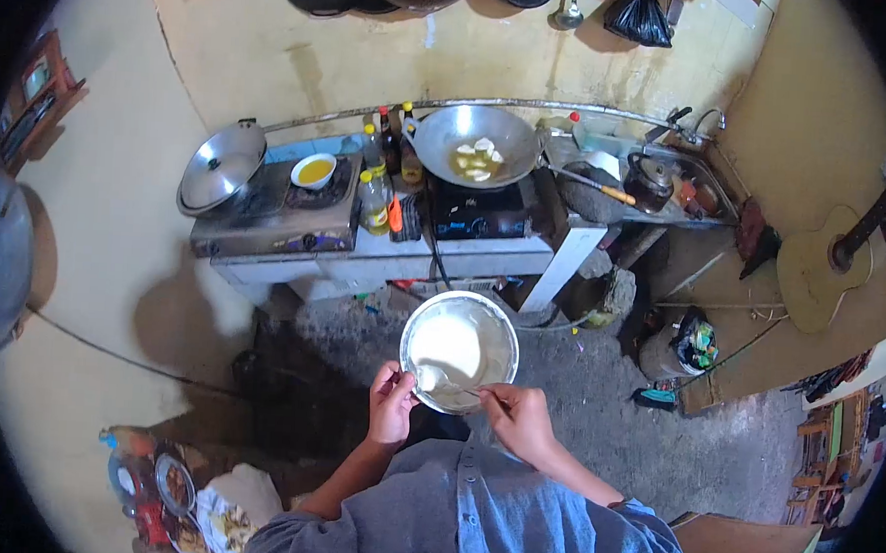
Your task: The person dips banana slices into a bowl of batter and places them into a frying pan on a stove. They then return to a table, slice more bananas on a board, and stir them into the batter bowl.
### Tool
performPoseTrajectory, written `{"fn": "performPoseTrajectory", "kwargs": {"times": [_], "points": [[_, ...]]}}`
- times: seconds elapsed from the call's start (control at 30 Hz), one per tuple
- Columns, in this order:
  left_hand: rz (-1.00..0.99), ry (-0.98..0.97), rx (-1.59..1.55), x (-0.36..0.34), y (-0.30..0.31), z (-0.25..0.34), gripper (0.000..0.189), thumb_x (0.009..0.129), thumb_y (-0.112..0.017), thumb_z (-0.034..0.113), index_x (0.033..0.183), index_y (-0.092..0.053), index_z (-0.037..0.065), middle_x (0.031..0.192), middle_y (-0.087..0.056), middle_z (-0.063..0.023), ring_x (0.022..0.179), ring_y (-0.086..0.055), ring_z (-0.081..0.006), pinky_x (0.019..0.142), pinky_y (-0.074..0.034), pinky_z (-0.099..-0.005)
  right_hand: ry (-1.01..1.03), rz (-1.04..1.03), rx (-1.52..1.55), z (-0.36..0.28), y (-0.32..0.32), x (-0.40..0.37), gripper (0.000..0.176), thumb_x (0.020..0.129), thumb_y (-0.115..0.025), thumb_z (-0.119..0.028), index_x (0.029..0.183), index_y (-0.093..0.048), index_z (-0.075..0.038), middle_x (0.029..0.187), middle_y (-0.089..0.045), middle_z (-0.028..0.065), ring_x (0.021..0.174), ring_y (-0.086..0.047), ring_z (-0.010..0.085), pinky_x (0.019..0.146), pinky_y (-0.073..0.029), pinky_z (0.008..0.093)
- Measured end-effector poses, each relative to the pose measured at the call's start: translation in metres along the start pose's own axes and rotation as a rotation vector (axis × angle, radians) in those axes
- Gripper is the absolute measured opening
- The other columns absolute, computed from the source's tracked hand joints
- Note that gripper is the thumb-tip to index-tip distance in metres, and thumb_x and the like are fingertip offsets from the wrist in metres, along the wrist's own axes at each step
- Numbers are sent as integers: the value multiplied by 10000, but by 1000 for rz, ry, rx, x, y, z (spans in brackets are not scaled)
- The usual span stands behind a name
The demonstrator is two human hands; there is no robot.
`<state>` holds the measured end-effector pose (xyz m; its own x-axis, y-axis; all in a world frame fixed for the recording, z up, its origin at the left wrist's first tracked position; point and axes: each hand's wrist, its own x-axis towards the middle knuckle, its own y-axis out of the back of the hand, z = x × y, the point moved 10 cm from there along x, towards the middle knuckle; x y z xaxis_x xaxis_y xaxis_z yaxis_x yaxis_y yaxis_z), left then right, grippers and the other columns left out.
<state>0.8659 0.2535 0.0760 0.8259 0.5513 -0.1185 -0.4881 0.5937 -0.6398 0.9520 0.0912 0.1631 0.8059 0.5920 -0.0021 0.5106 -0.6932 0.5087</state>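
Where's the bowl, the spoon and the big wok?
bowl point(502, 322), head view, on its bare inner wall, upper right.
spoon point(432, 379), head view, on its scoop end.
wok point(438, 136), head view, on its bare inner wall, left side.

Free: strip of floor point(568, 368) at centre frame, between metal bowl point(459, 349) and counter point(364, 262). Blocked, upper centre: countertop crowded left to right with lid point(221, 168), small bowl point(314, 171), bottles point(374, 188), wok point(475, 143) on stove point(481, 216), kettle point(648, 180). Blocked, lower centre: metal bowl gripped by left hand point(391, 406), spoon point(440, 380) in right hand point(521, 421).
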Motion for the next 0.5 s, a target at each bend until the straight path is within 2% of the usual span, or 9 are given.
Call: {"fn": "performPoseTrajectory", "kwargs": {"times": [0.07,0.13,0.2,0.33,0.4,0.5], "points": [[67,47,-11,40,0,-1,43,854,-516,74,869,-486,101,808,-526,11,742,-530,-77,654,-484,-272,-18,-13,25,16,3,42,169,783,-580,-117,874,-653,5,573,-573,185,459,-573,222,454,-425,309],[47,46,-12,83,-5,3,46,853,-515,73,870,-485,103,811,-526,9,745,-531,-82,667,-490,-284,-36,-33,48,29,6,88,180,792,-572,-121,893,-654,3,571,-587,172,450,-564,185,461,-422,295],[32,54,-12,118,-4,5,49,851,-515,72,871,-485,105,815,-526,7,747,-532,-87,681,-496,-296,-218,-123,213,53,-1,127,192,816,-565,-126,887,-656,28,576,-566,0,525,-453,37,467,-365,234],[57,62,16,186,-6,9,53,848,-513,71,878,-481,102,839,-538,-3,776,-545,-107,699,-497,-327,-269,-155,357,74,1,200,188,818,-574,-151,868,-666,5,525,-508,-25,454,-384,34,416,-295,226],[76,61,7,209,-3,10,59,849,-514,73,888,-480,101,857,-547,-12,793,-551,-116,721,-496,-349,-411,-246,520,83,-6,220,169,822,-574,-161,855,-667,-23,485,-434,-55,400,-302,33,389,-223,215],[82,36,-46,238,-2,20,71,847,-521,81,903,-480,100,869,-552,-16,807,-556,-126,730,-492,-352,-419,-172,570,79,9,255,174,825,-558,-158,818,-678,-32,506,-446,-76,437,-322,17,401,-214,211]]}}
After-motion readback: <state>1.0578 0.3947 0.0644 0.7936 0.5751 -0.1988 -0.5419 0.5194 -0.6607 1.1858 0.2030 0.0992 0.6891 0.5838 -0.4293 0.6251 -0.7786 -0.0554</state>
